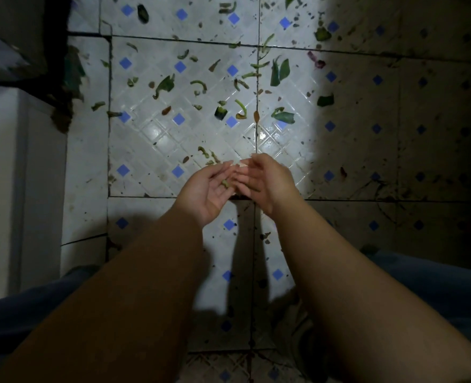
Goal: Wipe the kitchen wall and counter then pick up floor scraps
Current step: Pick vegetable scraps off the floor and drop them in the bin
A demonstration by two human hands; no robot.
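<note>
Presently: my left hand (209, 189), cupped palm-up at centre frame, carries one green scrap (224, 183); my right hand (264, 179), loosely open, meets its fingertips. Scraps (165, 85) litter the upper-centre floor (156, 139): probably light, limp, damp; pinch each by an edge. Tiles glossy, grimy; right side dark.
</note>
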